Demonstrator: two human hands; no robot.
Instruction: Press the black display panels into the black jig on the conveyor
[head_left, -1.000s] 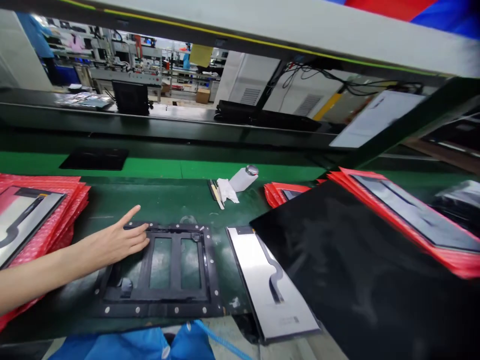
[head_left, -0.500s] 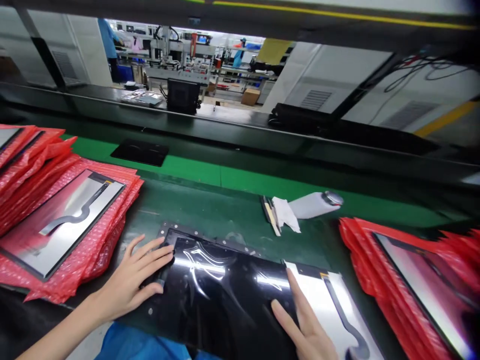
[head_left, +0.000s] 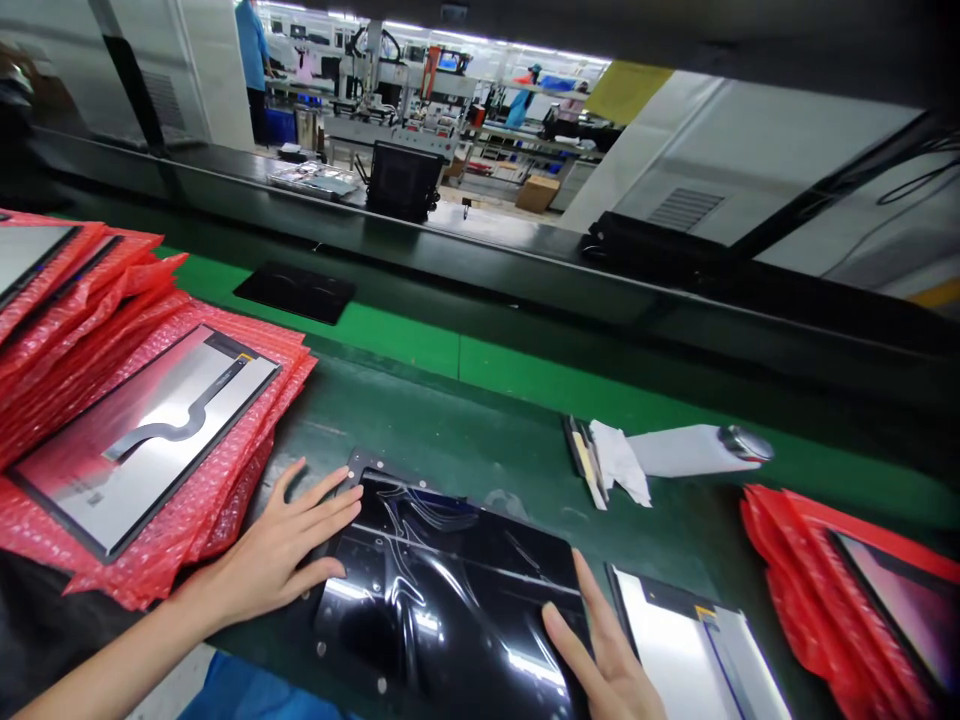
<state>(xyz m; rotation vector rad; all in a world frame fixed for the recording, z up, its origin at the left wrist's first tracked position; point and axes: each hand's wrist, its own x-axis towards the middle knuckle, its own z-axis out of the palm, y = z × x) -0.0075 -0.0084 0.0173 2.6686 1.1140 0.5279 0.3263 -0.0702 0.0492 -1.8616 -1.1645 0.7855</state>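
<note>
A glossy black screen panel [head_left: 457, 600] with wrinkled clear film on its face lies over a dark flat fixture [head_left: 330, 612] dotted with pale round spots. My left hand [head_left: 289, 550] rests with fingers spread across the left edge of panel and fixture. With the thumb on its face and fingers along its right edge, my right hand [head_left: 607, 650] grips the panel. Just right of that hand, apart from the panel, is a display module [head_left: 675, 630], white side up, with a flat ribbon cable.
Red bubble bags [head_left: 247, 490] are stacked at left with another display [head_left: 150, 440] on top; more red bags [head_left: 810, 600] stand at right. A white bottle [head_left: 682, 450], white cloth [head_left: 619, 460] and thin tools [head_left: 586, 465] lie behind. A black panel [head_left: 296, 292] sits farther back.
The view has shifted, moving the surroundings rightward. The black panel's right edge has moved left relative to the display module, leaving a gap. Both hands stay at its sides.
</note>
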